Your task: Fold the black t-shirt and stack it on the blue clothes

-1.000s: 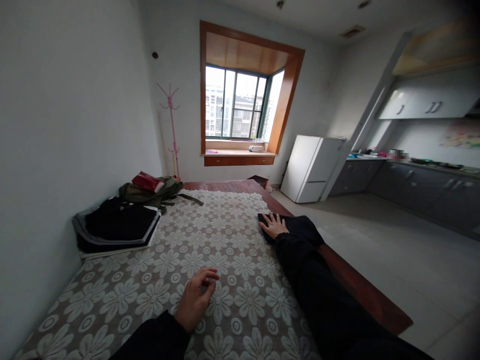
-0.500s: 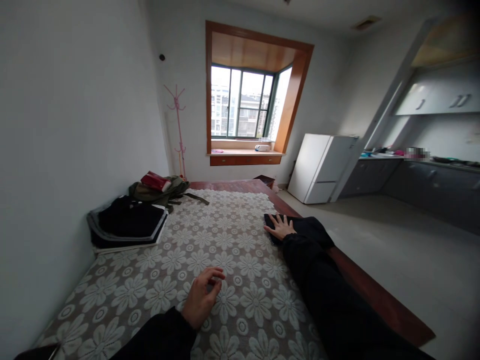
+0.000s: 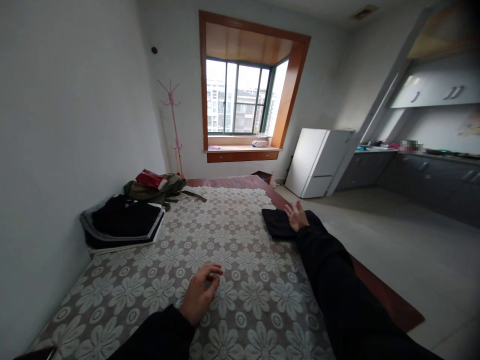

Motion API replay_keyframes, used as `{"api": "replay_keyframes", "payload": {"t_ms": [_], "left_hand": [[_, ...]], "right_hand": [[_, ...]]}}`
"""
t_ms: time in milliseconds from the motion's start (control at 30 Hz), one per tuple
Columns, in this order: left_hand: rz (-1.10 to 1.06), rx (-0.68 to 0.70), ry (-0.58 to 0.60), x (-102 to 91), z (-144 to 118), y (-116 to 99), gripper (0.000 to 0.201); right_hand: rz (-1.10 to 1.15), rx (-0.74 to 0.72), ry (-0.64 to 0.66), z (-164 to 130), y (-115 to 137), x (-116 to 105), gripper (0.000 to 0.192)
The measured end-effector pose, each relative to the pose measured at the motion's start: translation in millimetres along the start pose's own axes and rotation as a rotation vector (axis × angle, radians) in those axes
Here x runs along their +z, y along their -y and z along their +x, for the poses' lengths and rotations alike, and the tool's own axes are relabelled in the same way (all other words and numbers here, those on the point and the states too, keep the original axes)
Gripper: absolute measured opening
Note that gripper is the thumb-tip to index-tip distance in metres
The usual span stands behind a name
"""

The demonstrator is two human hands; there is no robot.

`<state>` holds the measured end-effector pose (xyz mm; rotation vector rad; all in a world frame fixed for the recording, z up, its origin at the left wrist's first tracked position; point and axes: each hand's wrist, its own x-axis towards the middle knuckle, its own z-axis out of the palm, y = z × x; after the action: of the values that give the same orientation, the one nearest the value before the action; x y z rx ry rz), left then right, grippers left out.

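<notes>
A folded black cloth (image 3: 276,224) lies on the flower-patterned tablecloth (image 3: 221,240) near the table's right side. My right hand (image 3: 296,216) is over the cloth's middle with fingers stretched out and apart; it grips nothing. Whether the palm touches the cloth I cannot tell. Part of the cloth is hidden behind that hand and its black sleeve. Nearer to me, my left hand (image 3: 200,295) hovers over or rests on the tablecloth, fingers loosely bent with a gap to the thumb, and nothing is in it.
A stack of folded dark clothes (image 3: 127,220) sits at the left by the wall. Behind it lie a green backpack (image 3: 172,185) and a red packet (image 3: 150,179). The table's dark red edge (image 3: 390,290) runs along the right. Beyond stand a white fridge (image 3: 311,160) and a pink coat rack (image 3: 174,125).
My right hand has lifted from lying flat on the cloth's left part and shifted right, its fingers now pointing up. The left hand stays nearly the same. The view has shifted slightly.
</notes>
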<state>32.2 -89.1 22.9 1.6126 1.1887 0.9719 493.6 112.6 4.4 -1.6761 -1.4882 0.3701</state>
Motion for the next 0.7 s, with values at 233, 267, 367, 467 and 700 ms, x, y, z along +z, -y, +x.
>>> {"api": "replay_keyframes", "payload": {"t_ms": [233,267,367,467,700], "left_hand": [[0.034,-0.008,0.02,-0.3,2,-1,0.024],[0.037,-0.012,0.023,-0.1,1,-1,0.025],[0.027,-0.038,0.031,1.0,0,-2,0.027],[0.006,-0.076,0.033,1.5,0,-3,0.028],[0.003,-0.064,0.026,0.8,-1,-3,0.031]], "right_hand": [[0.701,0.15,-0.05,-8,-35,-29,0.099],[0.718,0.153,-0.053,-7,-36,-27,0.1],[0.703,0.12,-0.081,-4,-35,-24,0.098],[0.665,0.098,-0.166,-4,-33,-22,0.09],[0.408,0.089,-0.21,-8,-24,-24,0.082]]}}
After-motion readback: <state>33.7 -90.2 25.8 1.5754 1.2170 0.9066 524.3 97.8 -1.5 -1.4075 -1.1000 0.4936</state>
